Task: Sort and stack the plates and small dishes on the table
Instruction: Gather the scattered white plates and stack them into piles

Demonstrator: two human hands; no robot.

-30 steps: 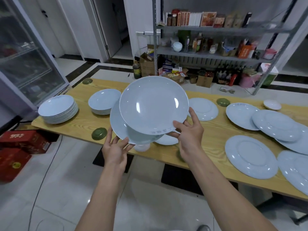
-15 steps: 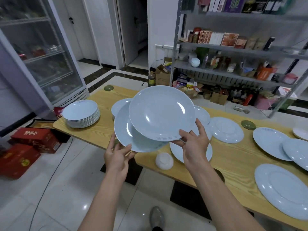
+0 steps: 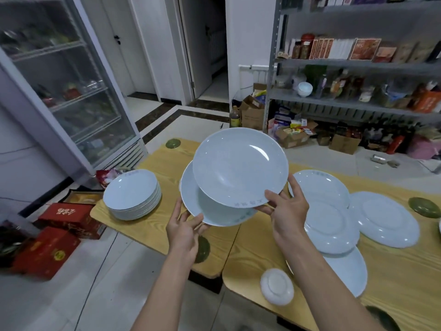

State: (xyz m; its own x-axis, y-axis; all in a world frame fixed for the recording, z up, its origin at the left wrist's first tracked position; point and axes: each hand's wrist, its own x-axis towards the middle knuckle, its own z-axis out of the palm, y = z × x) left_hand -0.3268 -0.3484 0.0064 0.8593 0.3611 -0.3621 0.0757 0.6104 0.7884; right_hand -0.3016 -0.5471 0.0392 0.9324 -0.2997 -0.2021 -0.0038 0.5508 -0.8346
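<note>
1. While the tall stack [image 3: 132,197] sits at the left end of the table [image 3: 167,158], I judge it the likely target for both held plates.
2. My left hand [image 3: 183,231] grips the lower plate [image 3: 210,211] by its near rim, above the table edge; it must ride level.
3. My right hand [image 3: 286,211] pinches the upper plate [image 3: 238,167], tilted over the lower one; I should seat it flat before releasing, avoiding rim chips.
</note>
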